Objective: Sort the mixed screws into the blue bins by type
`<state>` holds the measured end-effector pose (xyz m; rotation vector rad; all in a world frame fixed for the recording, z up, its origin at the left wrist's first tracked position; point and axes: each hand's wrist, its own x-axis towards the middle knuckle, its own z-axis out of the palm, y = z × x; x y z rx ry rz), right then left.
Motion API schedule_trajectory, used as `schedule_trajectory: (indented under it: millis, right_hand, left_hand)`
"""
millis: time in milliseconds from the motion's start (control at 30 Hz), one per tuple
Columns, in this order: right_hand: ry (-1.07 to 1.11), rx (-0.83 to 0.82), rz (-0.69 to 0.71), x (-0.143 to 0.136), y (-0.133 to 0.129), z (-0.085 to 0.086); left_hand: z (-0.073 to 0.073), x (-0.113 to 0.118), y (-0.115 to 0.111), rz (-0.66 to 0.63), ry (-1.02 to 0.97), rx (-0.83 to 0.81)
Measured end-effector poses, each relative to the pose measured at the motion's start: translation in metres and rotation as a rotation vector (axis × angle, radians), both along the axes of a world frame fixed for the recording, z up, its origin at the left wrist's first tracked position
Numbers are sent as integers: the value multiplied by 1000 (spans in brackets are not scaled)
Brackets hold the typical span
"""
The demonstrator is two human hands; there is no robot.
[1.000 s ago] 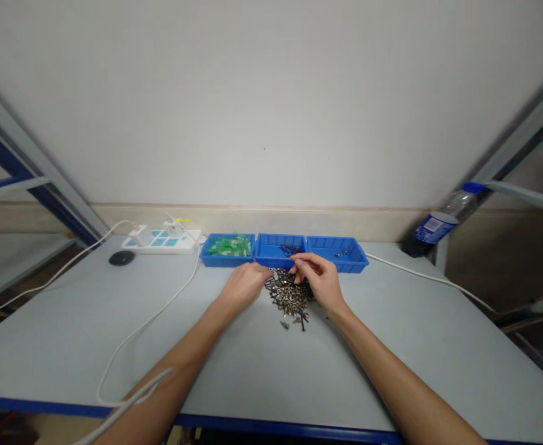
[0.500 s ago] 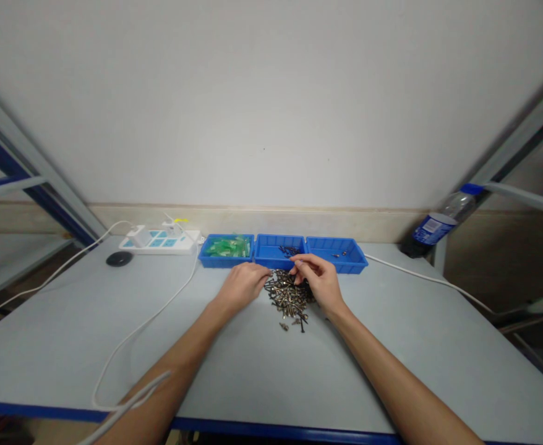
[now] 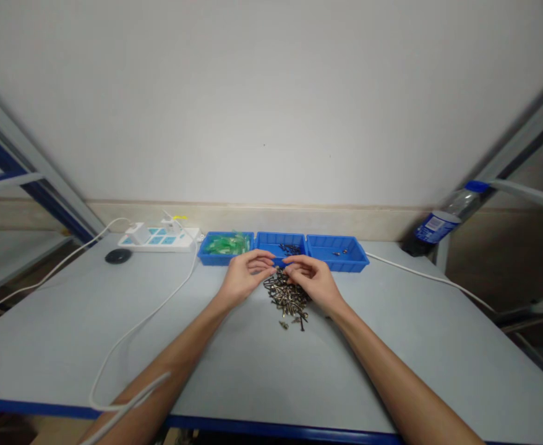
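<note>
A loose pile of small metal screws (image 3: 286,298), some dark and some brass-coloured, lies on the grey table. At its upper left edge is my left hand (image 3: 244,276), thumb and index finger apart, nothing visible between them. My right hand (image 3: 316,283) is over the pile's upper right side with fingers curled and the thumb close to them; whatever they hold is too small to make out. Just behind both hands stands the middle blue bin (image 3: 271,240), with several dark screws (image 3: 290,249) inside. The right blue bin (image 3: 339,266) contains a few small metal pieces (image 3: 341,253).
The left blue bin (image 3: 211,260) holds green-and-clear plastic pieces (image 3: 229,244). A white power strip (image 3: 179,245) with plugs and a black disc (image 3: 118,256) are at the left. A white cable (image 3: 127,339) crosses by my left forearm. A bottle (image 3: 433,227) leans at the right.
My left hand's fingers have spread from a closed pinch and shifted slightly upward. My right hand has moved a little left, toward the left hand.
</note>
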<state>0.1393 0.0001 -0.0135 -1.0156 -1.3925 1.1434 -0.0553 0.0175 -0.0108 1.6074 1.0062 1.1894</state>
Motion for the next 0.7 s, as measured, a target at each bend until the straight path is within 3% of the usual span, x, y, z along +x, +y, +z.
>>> schedule_trajectory:
  millis: [200, 400, 467, 567, 700]
  right_hand:
    - [-45, -21, 128, -1, -4, 3]
    - [111, -148, 108, 1, -3, 8]
    - [169, -140, 21, 2, -2, 8]
    - [308, -102, -242, 5, 2, 8]
    - [427, -39, -510, 11, 7, 7]
  left_hand:
    - [6, 3, -6, -9, 43, 93]
    - [8, 1, -6, -29, 92, 115]
    - [6, -4, -2, -14, 221, 201]
    - [2, -15, 5, 4, 553, 381]
    - [-5, -22, 8, 4, 847, 449]
